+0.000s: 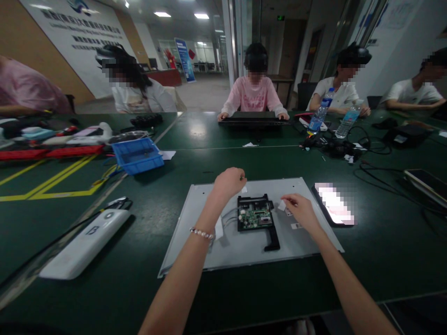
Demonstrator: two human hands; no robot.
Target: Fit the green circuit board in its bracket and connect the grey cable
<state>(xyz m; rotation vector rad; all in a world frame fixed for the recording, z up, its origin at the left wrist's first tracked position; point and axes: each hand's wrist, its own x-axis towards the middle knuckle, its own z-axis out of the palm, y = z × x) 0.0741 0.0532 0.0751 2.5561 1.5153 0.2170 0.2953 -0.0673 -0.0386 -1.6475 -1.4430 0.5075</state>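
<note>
A grey metal panel [216, 251] lies flat on the dark green table [146, 288] in front of me. A green circuit board [255, 217] in a black bracket [271, 241] sits at its middle. My left hand [228, 181] hovers closed over the panel's far edge, fingers curled around something too small to make out. My right hand [301, 210] rests on the panel to the right of the board, pinching a small white piece [281, 205]. A bead bracelet [201, 233] is on my left wrist.
A phone [333, 204] lies just right of the panel. A white device [85, 243] sits at the left, a blue bin [138, 156] further back. Water bottles [319, 114], cables [363, 158] and a tablet [426, 184] crowd the right. Several people sit across the table.
</note>
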